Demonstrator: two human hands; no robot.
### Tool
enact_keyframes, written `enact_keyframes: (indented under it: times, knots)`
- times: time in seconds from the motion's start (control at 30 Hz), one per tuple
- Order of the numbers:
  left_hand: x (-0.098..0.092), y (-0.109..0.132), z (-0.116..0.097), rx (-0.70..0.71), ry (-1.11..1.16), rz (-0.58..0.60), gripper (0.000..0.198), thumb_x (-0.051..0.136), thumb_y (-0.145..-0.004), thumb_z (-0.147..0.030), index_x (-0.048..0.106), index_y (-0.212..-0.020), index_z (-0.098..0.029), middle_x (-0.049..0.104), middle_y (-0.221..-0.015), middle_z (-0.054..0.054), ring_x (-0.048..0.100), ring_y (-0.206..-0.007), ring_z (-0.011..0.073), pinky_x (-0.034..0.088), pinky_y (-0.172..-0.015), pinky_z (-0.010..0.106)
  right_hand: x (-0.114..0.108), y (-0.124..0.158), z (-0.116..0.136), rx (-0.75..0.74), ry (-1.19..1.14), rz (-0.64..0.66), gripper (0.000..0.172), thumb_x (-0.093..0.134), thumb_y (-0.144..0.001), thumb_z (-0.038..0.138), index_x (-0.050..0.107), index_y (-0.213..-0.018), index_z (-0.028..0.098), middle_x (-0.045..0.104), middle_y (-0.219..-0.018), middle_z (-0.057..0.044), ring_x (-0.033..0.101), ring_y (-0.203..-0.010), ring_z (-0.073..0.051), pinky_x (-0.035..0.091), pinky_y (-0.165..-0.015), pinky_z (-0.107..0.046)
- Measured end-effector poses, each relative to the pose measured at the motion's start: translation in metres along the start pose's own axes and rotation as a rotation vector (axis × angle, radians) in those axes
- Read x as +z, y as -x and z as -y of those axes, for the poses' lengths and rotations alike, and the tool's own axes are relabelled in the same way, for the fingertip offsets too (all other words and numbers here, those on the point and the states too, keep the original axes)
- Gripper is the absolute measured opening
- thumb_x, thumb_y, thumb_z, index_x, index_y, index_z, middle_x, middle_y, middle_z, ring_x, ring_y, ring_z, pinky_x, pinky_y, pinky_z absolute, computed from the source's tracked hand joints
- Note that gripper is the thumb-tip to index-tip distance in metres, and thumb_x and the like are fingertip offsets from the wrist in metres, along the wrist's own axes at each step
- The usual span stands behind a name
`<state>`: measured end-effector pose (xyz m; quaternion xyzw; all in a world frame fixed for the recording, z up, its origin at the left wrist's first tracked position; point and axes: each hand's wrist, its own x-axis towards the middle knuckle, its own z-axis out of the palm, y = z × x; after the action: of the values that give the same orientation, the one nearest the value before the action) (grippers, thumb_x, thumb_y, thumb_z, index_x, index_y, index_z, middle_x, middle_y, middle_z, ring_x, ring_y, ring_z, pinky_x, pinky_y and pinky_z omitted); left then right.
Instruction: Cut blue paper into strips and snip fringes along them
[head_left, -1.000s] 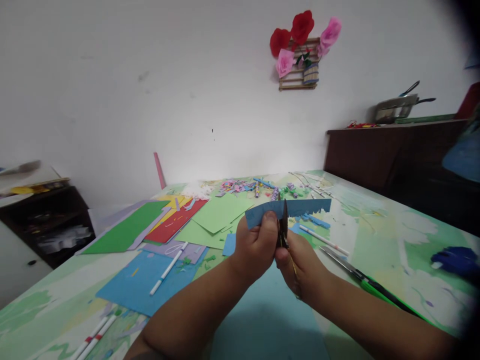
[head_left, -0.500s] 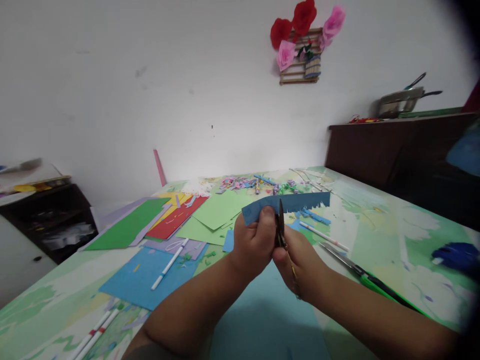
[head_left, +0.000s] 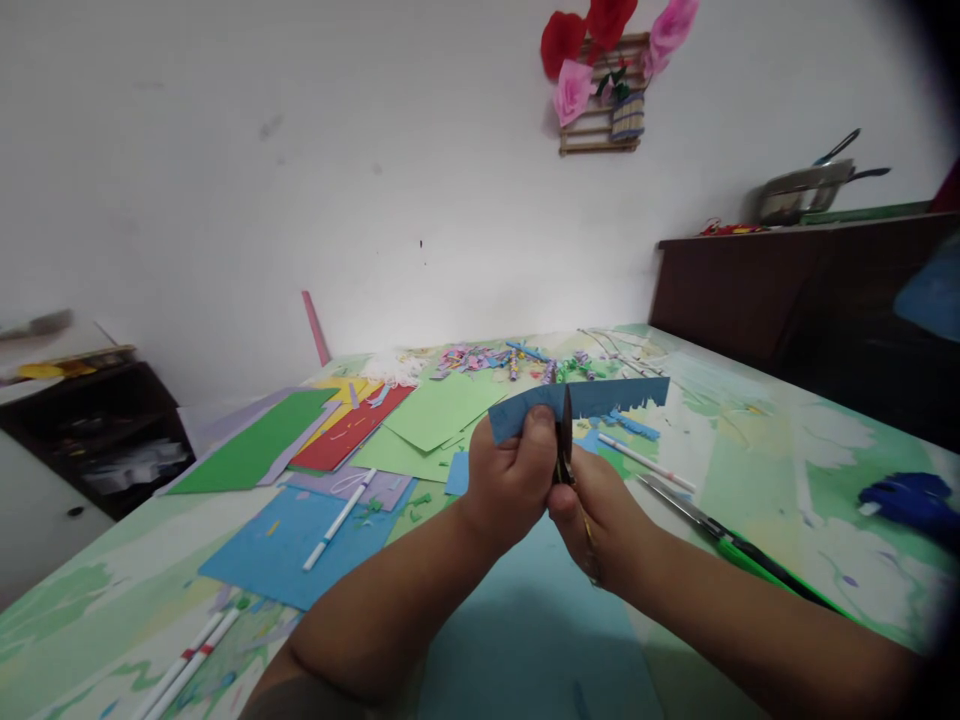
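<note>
A strip of blue paper is pinched between the thumb and fingers of my left hand. Its right part has a fringed lower edge, while the left part by my thumb looks uncut. My right hand is closed round the handles of a pair of scissors. The blades point upward and stand at the strip just right of my left thumb. Both hands are close together above a light blue sheet. My fingers hide most of the scissor handles.
A green and black cutter and a white marker lie right of my hands. Coloured sheets, including a green one and a red one, spread leftward. Paper scraps lie near the wall. A blue object sits far right.
The scissor blades look further apart than before. The strip and both hands stay together in nearly the same place. The whole view has shifted slightly.
</note>
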<state>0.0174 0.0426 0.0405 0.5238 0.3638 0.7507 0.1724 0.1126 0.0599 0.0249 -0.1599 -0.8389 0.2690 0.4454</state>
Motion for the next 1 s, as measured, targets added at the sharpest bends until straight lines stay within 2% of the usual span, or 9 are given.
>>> enact_keyframes:
  times: [0.17,0.27,0.43,0.57,0.7,0.8,1.0]
  knots:
    - [0.0007,-0.0012,0.001,0.03,0.007,0.011,0.029,0.048,-0.077,-0.033,0.049,-0.054,-0.016,0.047,-0.05,-0.004,0.046,-0.048,0.0075,0.042,-0.049,0.018,-0.0007,-0.0018,0.0003,-0.008,-0.024,0.013,0.058,0.023,-0.077,0.066,0.047,-0.09,0.015,0.056,-0.078,-0.008,0.051,-0.067,-0.018,0.042,-0.063,-0.031]
    - [0.0014,-0.0014,0.0023,0.034,0.007,0.016,0.029,0.048,-0.078,-0.033,0.049,-0.054,-0.016,0.046,-0.049,-0.004,0.045,-0.047,0.0069,0.041,-0.048,0.017,-0.001,-0.0015,-0.0009,-0.008,-0.007,0.008,0.059,0.022,-0.077,0.066,0.047,-0.09,0.015,0.055,-0.073,-0.006,0.05,-0.063,-0.017,0.041,-0.057,-0.029]
    - [0.0017,-0.0018,0.003,0.003,0.013,0.005,0.031,0.05,-0.076,-0.033,0.046,-0.051,-0.016,0.043,-0.046,-0.005,0.042,-0.043,0.0065,0.038,-0.044,0.017,0.0005,0.0004,-0.004,0.028,0.031,-0.004,0.059,0.02,-0.075,0.069,0.046,-0.075,0.016,0.048,-0.059,-0.001,0.044,-0.051,-0.012,0.036,-0.045,-0.025]
    - [0.0012,-0.0038,0.0018,0.007,-0.004,0.008,0.031,0.049,-0.076,-0.035,0.048,-0.052,-0.016,0.046,-0.048,-0.004,0.045,-0.046,0.0073,0.041,-0.048,0.018,0.0004,0.0004,-0.0052,0.031,0.038,-0.023,0.056,0.02,-0.075,0.069,0.042,-0.067,0.018,0.044,-0.054,0.0,0.041,-0.048,-0.011,0.033,-0.042,-0.024]
    - [0.0013,-0.0048,0.002,-0.018,-0.002,0.036,0.033,0.048,-0.077,-0.038,0.048,-0.053,-0.016,0.046,-0.047,-0.004,0.044,-0.044,0.0072,0.04,-0.045,0.018,0.0004,-0.0005,-0.0054,0.044,0.038,-0.036,0.056,0.02,-0.075,0.069,0.042,-0.066,0.018,0.044,-0.054,0.0,0.041,-0.048,-0.011,0.033,-0.043,-0.024]
    - [0.002,-0.0035,0.0043,-0.042,0.002,0.014,0.034,0.049,-0.076,-0.039,0.046,-0.052,-0.016,0.043,-0.046,-0.004,0.042,-0.043,0.0069,0.038,-0.043,0.018,0.0006,-0.002,-0.0051,0.056,0.035,-0.052,0.06,0.021,-0.074,0.07,0.046,-0.073,0.016,0.045,-0.056,0.0,0.043,-0.05,-0.012,0.035,-0.045,-0.025]
    - [0.0013,-0.0028,0.0046,-0.061,-0.029,0.032,0.035,0.046,-0.078,-0.041,0.044,-0.053,-0.016,0.039,-0.049,-0.004,0.039,-0.046,0.0064,0.035,-0.044,0.017,-0.0017,-0.0034,-0.0062,0.07,-0.02,-0.002,0.063,0.021,-0.074,0.07,0.05,-0.087,0.015,0.054,-0.072,-0.006,0.05,-0.064,-0.017,0.042,-0.059,-0.03]
